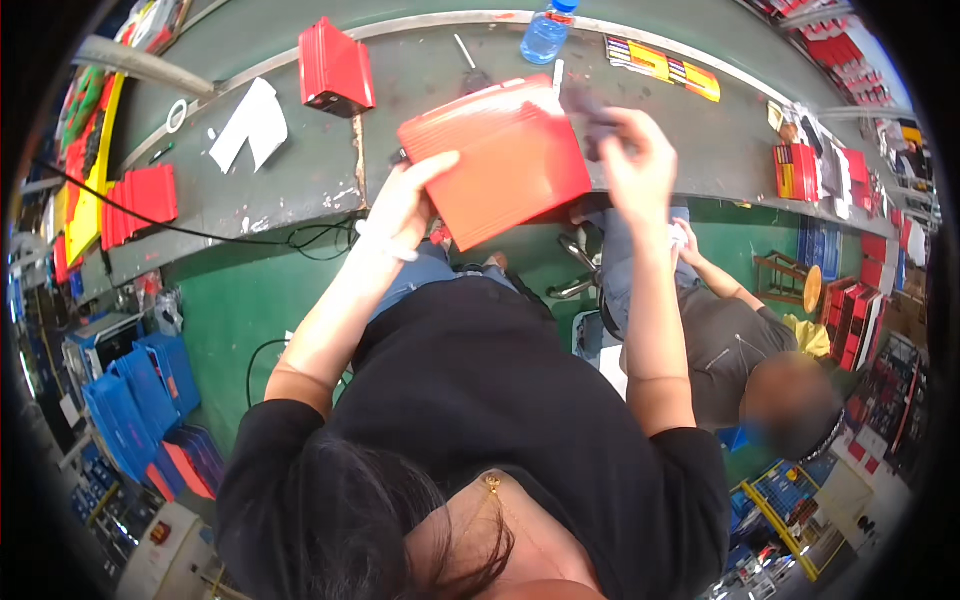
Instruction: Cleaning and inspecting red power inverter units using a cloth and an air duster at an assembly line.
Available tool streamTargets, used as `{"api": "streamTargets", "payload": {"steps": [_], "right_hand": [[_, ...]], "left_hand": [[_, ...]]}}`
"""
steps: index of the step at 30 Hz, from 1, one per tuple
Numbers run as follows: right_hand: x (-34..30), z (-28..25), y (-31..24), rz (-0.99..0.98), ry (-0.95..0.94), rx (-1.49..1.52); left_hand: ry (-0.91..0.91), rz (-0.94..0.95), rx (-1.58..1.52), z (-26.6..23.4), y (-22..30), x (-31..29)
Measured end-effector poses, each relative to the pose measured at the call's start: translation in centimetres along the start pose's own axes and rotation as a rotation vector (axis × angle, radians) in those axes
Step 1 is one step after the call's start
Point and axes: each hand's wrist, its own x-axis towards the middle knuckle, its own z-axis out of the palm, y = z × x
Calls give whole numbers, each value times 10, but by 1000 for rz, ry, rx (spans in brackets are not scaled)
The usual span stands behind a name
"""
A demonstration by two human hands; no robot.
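Observation:
A shiny red ribbed metal casing is held up in front of me, tilted, over the bench's near edge. My left hand grips its left side, thumb on the broad face and fingers behind it. Just off the casing's right side, my right hand is closed around a small dark object, blurred by motion, whose kind I cannot make out. Behind the casing, a dark item lies partly hidden on the bench.
On the dark bench stand another red casing and a blue-capped water bottle. White paper and yellow label strips lie there. A black cable crosses at left. Another person sits close on my right.

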Motion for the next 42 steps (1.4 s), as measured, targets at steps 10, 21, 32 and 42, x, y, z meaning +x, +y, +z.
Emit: {"api": "streamTargets", "payload": {"steps": [10, 21, 32, 42], "right_hand": [[-28, -4, 9, -50, 334, 275], [-23, 5, -2, -579, 101, -699], [-105, 73, -17, -621, -644, -432], [-13, -16, -36, -96, 275, 435]], "left_hand": [[-73, -111, -372, 7, 8, 1], [-28, -64, -417, 18, 16, 5], [-70, 32, -443, 20, 22, 18], [-155, 53, -490, 24, 28, 3]]}}
